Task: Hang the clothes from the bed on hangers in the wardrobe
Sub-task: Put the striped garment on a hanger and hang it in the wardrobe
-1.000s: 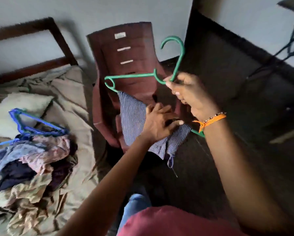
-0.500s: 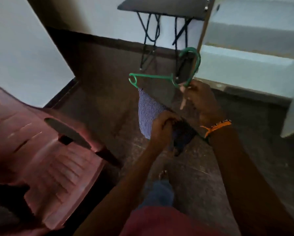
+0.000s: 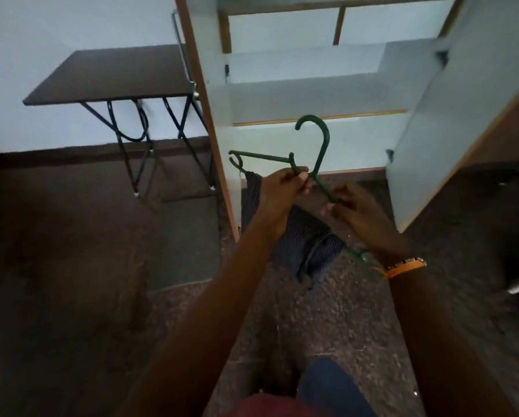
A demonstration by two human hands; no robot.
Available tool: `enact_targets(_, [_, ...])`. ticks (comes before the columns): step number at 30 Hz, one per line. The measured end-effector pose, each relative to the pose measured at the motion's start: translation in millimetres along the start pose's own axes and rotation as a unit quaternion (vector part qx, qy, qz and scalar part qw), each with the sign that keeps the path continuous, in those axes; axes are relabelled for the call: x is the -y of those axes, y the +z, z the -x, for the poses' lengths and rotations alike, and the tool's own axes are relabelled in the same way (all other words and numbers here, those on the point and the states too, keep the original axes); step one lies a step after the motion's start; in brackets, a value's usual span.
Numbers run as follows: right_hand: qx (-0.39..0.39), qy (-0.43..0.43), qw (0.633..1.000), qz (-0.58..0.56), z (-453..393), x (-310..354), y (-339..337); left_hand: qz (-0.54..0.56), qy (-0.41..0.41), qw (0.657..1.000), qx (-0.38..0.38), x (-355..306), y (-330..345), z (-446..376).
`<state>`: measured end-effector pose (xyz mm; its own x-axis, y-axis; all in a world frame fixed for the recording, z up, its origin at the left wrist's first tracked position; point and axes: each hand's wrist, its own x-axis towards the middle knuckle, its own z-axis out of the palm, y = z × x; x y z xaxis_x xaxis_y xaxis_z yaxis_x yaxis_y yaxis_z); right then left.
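Observation:
A green plastic hanger [image 3: 323,145] is held up in front of the open wardrobe [image 3: 297,97], hook pointing up. A blue striped garment [image 3: 305,236] hangs from it, partly hidden behind my arms. My left hand [image 3: 282,191] pinches the hanger at the base of the hook. My right hand [image 3: 360,212] grips the hanger's right arm lower down. The bed and the other clothes are out of view.
A dark table on black metal legs [image 3: 114,76] stands left of the wardrobe against the wall. The wardrobe door [image 3: 451,124] stands open on the right. White shelves fill the wardrobe's lower part. Dark speckled floor lies below.
The view has swung from the bed and the red chair round to the wardrobe. My left hand has left the striped garment and taken the hanger near the hook; my right hand has slid down its arm.

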<state>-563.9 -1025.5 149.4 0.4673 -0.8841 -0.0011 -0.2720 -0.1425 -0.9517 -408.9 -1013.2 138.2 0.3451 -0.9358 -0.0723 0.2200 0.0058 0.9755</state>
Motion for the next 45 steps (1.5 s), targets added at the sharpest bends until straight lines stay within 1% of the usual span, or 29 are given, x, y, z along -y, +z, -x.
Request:
enact_targets(2, [0.018,-0.006,0.999,0.035,-24.0,-22.6,-35.1,0.037,-0.027,0.999,0.002,-6.9,18.1,-48.4])
enact_targets(5, [0.01,-0.016,1.0,-0.01,-67.4,-50.4,-80.8,0.086,-0.03,0.996,0.003,-19.5,46.1,-125.9])
enact_targets(7, [-0.024,-0.019,0.997,-0.075,-101.7,-56.3,-102.2,0.114,-0.019,0.993,0.007,-29.4,67.8,-173.6])
enact_targets(9, [-0.068,-0.037,0.988,-0.135,-144.7,-52.6,-122.4,0.119,-0.002,0.993,0.017,-45.5,92.4,-219.1])
enact_targets(10, [-0.082,-0.05,0.986,-0.139,-166.3,-45.8,-131.4,0.118,0.006,0.993,0.023,-53.2,102.9,-240.2])
enact_targets(12, [-0.104,-0.092,0.982,-0.129,-216.5,-27.5,-151.6,0.095,0.032,0.995,0.028,-71.2,119.7,-283.9])
enact_targets(14, [-0.12,-0.124,0.977,-0.123,-265.0,-10.0,-171.0,0.045,0.06,0.997,0.026,-88.7,129.7,-321.7])
enact_targets(17, [-0.156,-0.167,0.965,-0.131,-335.8,17.2,-201.0,-0.048,0.103,0.993,0.003,-114.1,134.8,-377.0])
enact_targets(19, [-0.18,-0.2,0.952,-0.148,-384.7,37.0,-221.7,-0.086,0.123,0.989,-0.012,-132.9,136.4,-418.2])
enact_targets(23, [-0.204,-0.283,0.917,-0.193,-486.1,85.7,-260.0,-0.127,0.164,0.978,-0.028,-179.8,142.6,-505.8])
enact_targets(25, [-0.217,-0.324,0.897,-0.205,-537.6,115.3,-277.8,-0.14,0.188,0.972,-0.024,-206.0,149.3,-549.3])
enact_targets(28, [-0.239,-0.378,0.872,-0.2,-611.5,164.4,-303.3,-0.171,0.223,0.96,-0.01,-250.6,162.9,-614.8])
enact_targets(31, [-0.26,-0.427,0.847,-0.179,-686.7,216.1,-328.3,-0.204,0.281,0.938,0.007,-302.8,177.3,-678.0])
enact_targets(36, [-0.279,-0.481,0.817,-0.155,-804.9,300.2,-368.5,-0.239,0.343,0.908,0.029,-378.0,194.3,-767.1])
enact_targets(38, [-0.286,-0.489,0.811,-0.147,-848.2,330.0,-383.1,-0.247,0.359,0.899,0.033,-402.9,200.7,-800.8])
enact_targets(43, [-0.299,-0.515,0.79,-0.146,-953.1,412.9,-419.7,-0.246,0.398,0.884,0.014,-468.1,222.0,-886.6])
enact_targets(45, [-0.304,-0.536,0.776,-0.137,-989.8,448.8,-434.7,-0.256,0.42,0.871,0.002,-493.9,235.0,-916.0])
